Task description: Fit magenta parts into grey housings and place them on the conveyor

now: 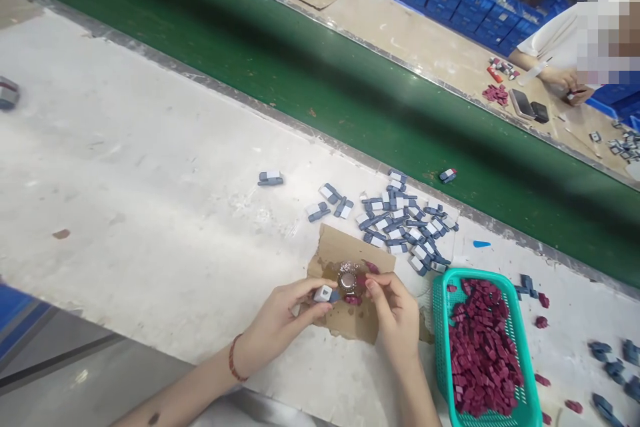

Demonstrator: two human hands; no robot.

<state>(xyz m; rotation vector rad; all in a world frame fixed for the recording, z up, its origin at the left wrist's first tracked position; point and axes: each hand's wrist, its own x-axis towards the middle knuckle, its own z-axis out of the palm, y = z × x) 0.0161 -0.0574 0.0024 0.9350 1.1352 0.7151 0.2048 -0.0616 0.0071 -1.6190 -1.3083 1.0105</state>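
Observation:
My left hand [295, 310] pinches a small grey-and-white plastic part [324, 293] between thumb and fingers. Opposite it, my right hand [397, 307] is closed on a small maroon piece [363, 280], mostly covered by the fingertips. Between both hands a small round container [347, 278] with a shiny wet rim stands on a stained piece of cardboard [345, 329]. Other maroon pieces [371, 267] lie against that container. Beyond the cardboard, several grey-and-white parts [397, 215] are heaped on the white table.
A teal basket [440, 347] of maroon pieces stands right of my right hand. Loose dark grey parts [614, 370] lie farther right. A green conveyor belt [320, 80] runs behind the table, carrying one part [448, 175]. Across it, a person's hands [570, 83] work beside a blue tray.

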